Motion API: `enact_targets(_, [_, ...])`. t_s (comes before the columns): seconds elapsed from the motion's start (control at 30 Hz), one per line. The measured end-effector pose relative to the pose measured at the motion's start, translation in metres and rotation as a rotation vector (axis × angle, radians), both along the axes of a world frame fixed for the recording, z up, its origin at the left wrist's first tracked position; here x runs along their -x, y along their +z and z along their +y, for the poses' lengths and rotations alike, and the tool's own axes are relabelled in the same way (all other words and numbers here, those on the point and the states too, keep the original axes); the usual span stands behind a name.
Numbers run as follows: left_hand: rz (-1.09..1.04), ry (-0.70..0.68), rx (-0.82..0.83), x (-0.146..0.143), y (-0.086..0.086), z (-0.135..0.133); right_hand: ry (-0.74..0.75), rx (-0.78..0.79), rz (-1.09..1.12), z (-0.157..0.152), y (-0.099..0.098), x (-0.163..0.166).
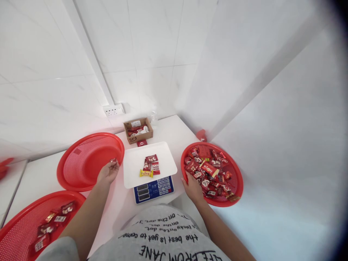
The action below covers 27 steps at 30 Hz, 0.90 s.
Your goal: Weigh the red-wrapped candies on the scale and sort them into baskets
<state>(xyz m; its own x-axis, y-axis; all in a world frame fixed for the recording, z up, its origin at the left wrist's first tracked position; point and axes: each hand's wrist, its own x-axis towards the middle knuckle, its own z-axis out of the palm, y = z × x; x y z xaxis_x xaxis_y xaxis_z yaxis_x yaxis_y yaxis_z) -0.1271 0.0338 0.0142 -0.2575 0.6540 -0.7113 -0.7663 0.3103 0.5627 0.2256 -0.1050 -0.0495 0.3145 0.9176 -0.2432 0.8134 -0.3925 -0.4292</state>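
My left hand (108,172) is closed in a pinch on a small wrapped candy (113,160), over the right edge of a red mesh basket (71,174). My right hand (193,187) grips the near-left rim of another red basket (239,174), heaped with red packets; its thumb lies outside and the fingers reach in. Between my hands stands a scale with a white tray (168,159) and a blue keypad panel (153,190). On the tray lie red packets (151,158) and a yellow packet (146,173). The scale's display digits are unreadable.
A third red basket (16,212) with several packets is at the lower left. Behind the scale sits a cardboard box (140,137) with packets in it, and a red packet (141,143) before it. A power strip (114,110) is by the tiled wall.
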Motion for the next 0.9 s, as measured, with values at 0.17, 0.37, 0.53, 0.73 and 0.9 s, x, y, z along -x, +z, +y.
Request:
enact_targets(0.17, [0.002, 0.006, -0.004, 0.001, -0.003, 0.001, 0.014, -0.009, -0.009, 0.0, -0.002, -0.001])
enact_targets(0.37, [0.017, -0.016, -0.019, 0.002, -0.005, 0.001, 0.01, 0.013, -0.009, 0.001, -0.002, -0.001])
enact_targets(0.53, [0.196, -0.143, -0.038, 0.002, -0.005, 0.002, 0.01, 0.027, -0.009, 0.001, -0.002, -0.001])
enact_targets(0.73, [0.408, -0.376, -0.161, -0.018, -0.012, -0.013, 0.015, 0.019, -0.015, 0.0, -0.004, -0.001])
enact_targets(0.9, [1.229, -1.038, -0.492, -0.053, -0.029, -0.037, 0.023, 0.003, -0.018, 0.001, -0.003, -0.001])
